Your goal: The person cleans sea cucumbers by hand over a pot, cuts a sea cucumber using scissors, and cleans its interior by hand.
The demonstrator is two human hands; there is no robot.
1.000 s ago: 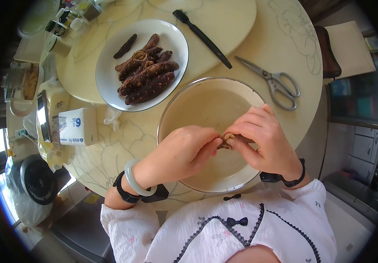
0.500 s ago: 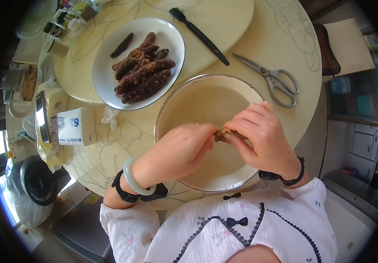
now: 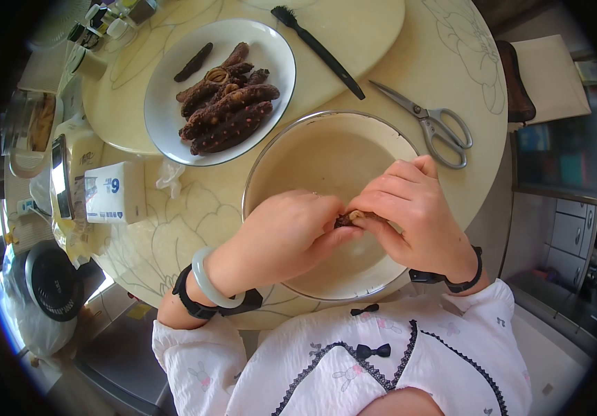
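Over a wide cream basin (image 3: 333, 128) of cloudy water, both my hands pinch one small dark brown, bumpy piece (image 3: 345, 220). My left hand (image 3: 295, 232) grips its left end, and my right hand (image 3: 409, 211) holds its right end, where a pale tan part shows between the fingers. Much of the piece is hidden by my fingers. Behind the basin to the left, a white plate (image 3: 167, 132) bears several dark, knobbly sea cucumbers (image 3: 229, 111).
Grey-handled scissors (image 3: 431, 123) lie right of the basin. A black brush (image 3: 318, 52) rests behind it. A white tissue pack (image 3: 115, 193) and small jars (image 3: 121, 30) stand at the left. The round table edge curves at the right.
My left thumb has shifted along the piece toward my right hand. Both hands still hold it over the basin. The view has moved slightly.
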